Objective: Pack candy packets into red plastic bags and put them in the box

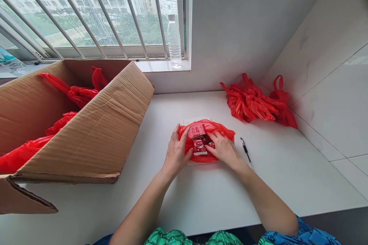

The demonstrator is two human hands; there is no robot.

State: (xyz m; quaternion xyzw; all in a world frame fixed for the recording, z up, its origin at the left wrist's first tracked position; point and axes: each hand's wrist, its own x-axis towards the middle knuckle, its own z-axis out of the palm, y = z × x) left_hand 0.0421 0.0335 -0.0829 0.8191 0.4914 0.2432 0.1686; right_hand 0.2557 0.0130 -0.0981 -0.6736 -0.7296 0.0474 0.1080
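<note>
A red plastic bag [227,133] lies spread open on the white counter, with several small red and pink boxes inside. A pink patterned box [197,130] is at the back, and a red box with white lettering [200,147] sits in front of it. At the bag's left edge, my left hand [176,150] has its thumb and fingers apart around the rim. My right hand [224,148] reaches in from the right, thumb and fingers around a small red packet [211,144]. Its fingertips partly hide that packet. Under the bag, a pale flat sheet shows at the edges.
A large cardboard box [94,130] holding red bags [82,95] stands at the left. Bunched red plastic bags [253,101] lie at the back right. A black pen [245,149] rests right of my right hand. A clear bottle [174,42] stands on the barred window's sill.
</note>
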